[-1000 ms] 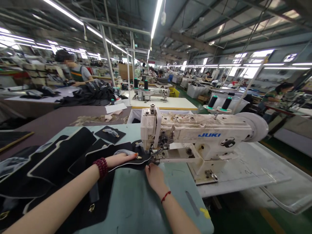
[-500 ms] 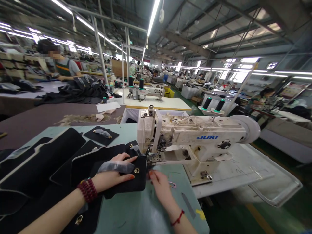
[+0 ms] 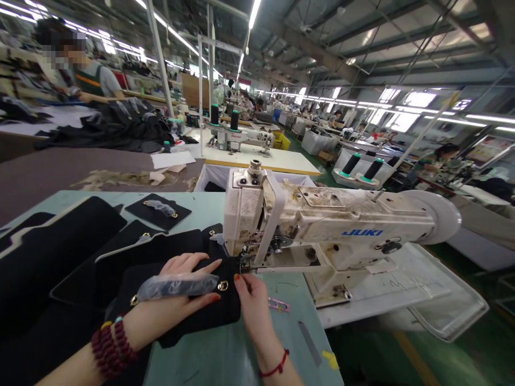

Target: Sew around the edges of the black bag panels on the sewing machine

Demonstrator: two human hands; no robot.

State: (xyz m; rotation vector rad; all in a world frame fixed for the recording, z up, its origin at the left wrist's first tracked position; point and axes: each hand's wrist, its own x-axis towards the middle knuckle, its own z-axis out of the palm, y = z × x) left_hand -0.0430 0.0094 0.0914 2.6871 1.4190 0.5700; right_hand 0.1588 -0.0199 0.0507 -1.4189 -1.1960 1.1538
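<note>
A black panel (image 3: 229, 308) lies on the green work surface, its far edge at the needle area of a white JUKI sewing machine (image 3: 322, 220). A plastic-wrapped handle (image 3: 177, 287) with gold metal fittings is fixed to that panel. My left hand (image 3: 177, 276) lies flat on the panel, passing beneath the handle, with thumb and fingers spread. At the panel's right edge, just in front of the needle area, my right hand (image 3: 251, 300) pinches the edge between thumb and fingers. The needle itself is too small to make out.
More black panels (image 3: 72, 246) are heaped on the left, and another with a wrapped handle (image 3: 159, 209) lies behind. A pink metal-looking clip (image 3: 279, 305) and a grey strip (image 3: 309, 343) lie right of my right hand. A co-worker (image 3: 88, 75) stands at the far left.
My right hand has moved up and left onto the panel's edge. The handle now arches over my left hand with both fittings showing. The camera view has shifted slightly.
</note>
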